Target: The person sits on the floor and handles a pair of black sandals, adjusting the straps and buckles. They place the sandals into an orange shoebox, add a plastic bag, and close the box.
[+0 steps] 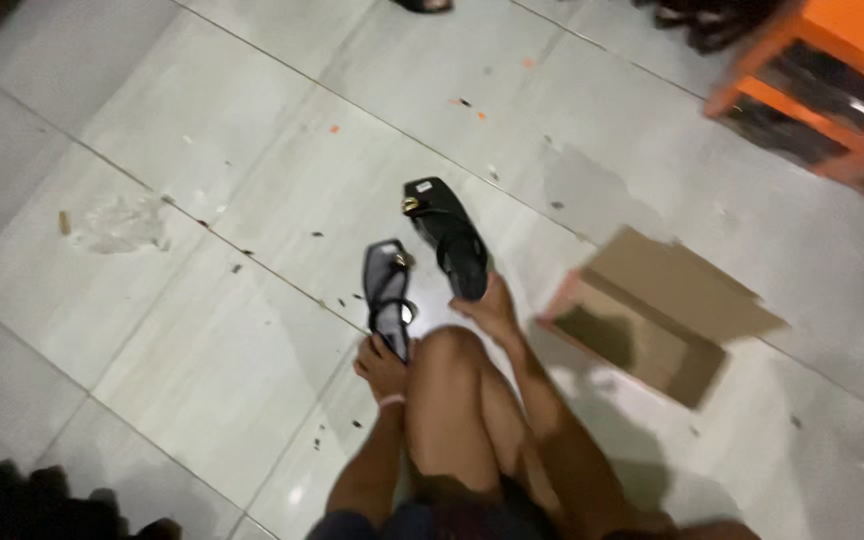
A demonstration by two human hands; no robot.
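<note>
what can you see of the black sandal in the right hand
The black sandal is a flat, open slip-on with a squared toe, a strap across the front and a small gold-coloured buckle. It looks smooth and slightly glossy. It lies toe away on the grey tiled floor, with the right hand gripping its heel end.

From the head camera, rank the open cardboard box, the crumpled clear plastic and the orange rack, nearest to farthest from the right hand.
From the right hand:
1. Cardboard box, just right.
2. Orange rack, upper right corner.
3. Crumpled clear plastic, far left.
</note>
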